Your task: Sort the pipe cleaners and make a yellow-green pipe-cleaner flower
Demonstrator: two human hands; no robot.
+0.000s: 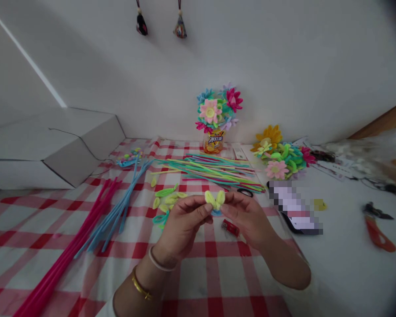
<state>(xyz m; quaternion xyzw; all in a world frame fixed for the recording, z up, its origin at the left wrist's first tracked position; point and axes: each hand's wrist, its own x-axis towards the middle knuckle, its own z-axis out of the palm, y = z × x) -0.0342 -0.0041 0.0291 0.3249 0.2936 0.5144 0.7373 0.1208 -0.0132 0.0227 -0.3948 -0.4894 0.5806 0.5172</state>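
Observation:
Between my two hands is a small piece of bent pipe cleaner [215, 200], with yellow loops on top and a bit of blue below. My left hand [188, 220] pinches its left side with thumb and fingertips. From the other side, my right hand [251, 218] grips it the same way. Below my right hand lies a red lighter [230, 227], partly covered by the fingers. Beside my left hand are several yellow pipe cleaner loops [170, 200] and a teal loop [160, 219], some hidden by the hand.
Long pipe cleaners [214, 169] lie across the back, with blue ones [119, 218] and pink ones [72, 244] leftward. A flower-filled jar [214, 141] stands behind. At right are more pipe-cleaner flowers [280, 156], a phone [295, 209] and orange-handled pliers [379, 233]. A white box [75, 163] sits left.

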